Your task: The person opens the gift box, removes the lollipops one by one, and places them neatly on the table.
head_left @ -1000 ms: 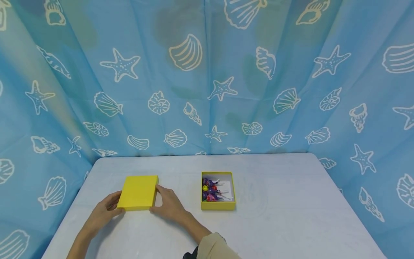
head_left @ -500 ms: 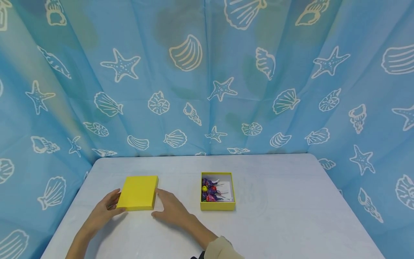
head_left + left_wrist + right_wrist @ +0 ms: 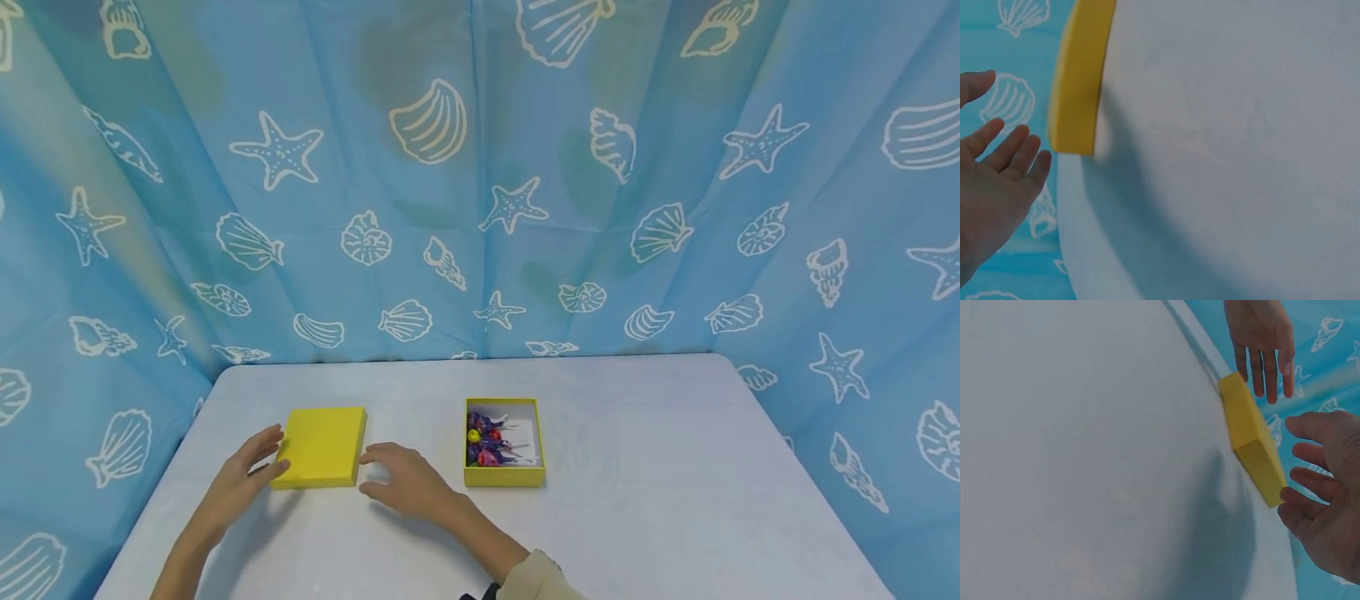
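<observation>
A flat, square yellow box [image 3: 322, 446] lies on the left part of the table, also seen edge-on in the left wrist view as a yellow side [image 3: 1082, 87]. By its left side hovers my left hand [image 3: 236, 483], fingers relaxed and holding nothing. My right hand [image 3: 412, 483] is just off the box's right side, its fingers loosely bent around air. To the right stands an open yellow box [image 3: 504, 477] with a white inside. Several wrapped lollipops [image 3: 487, 442] lie in it, heads to the left and white sticks to the right.
A white-covered table [image 3: 660, 483] carries both boxes. A blue curtain [image 3: 480, 183] with white shells and starfish hangs behind it and along both sides.
Both hands have come away from the yellow box: the left lifts slightly, the right draws off to the right. Neither box has visibly moved.
</observation>
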{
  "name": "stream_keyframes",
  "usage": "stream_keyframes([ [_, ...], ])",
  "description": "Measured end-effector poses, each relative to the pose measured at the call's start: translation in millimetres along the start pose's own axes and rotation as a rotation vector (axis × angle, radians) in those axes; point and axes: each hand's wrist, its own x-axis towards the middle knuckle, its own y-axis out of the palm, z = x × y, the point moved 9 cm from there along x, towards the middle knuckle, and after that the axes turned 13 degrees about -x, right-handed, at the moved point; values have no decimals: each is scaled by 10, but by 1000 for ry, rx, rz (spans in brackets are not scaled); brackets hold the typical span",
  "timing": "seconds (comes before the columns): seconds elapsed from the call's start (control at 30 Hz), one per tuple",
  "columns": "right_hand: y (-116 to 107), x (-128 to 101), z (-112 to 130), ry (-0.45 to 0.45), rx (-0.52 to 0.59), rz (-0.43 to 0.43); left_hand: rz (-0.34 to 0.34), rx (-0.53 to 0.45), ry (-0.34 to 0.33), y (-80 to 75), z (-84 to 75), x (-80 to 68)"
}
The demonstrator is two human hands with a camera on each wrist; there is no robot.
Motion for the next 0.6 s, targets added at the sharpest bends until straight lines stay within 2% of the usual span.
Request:
stream_keyframes([
  [0.13, -145, -61, 30, -19, 39, -22, 4, 1, 106, 92, -230, -45],
  [0.37, -445, -199, 15, -82, 66, -125, -29, 65, 252, 286, -595, -124],
  [0.6, -650, -350, -173, -21, 108, -163, -13, 173, 348, 504, -752, -147],
])
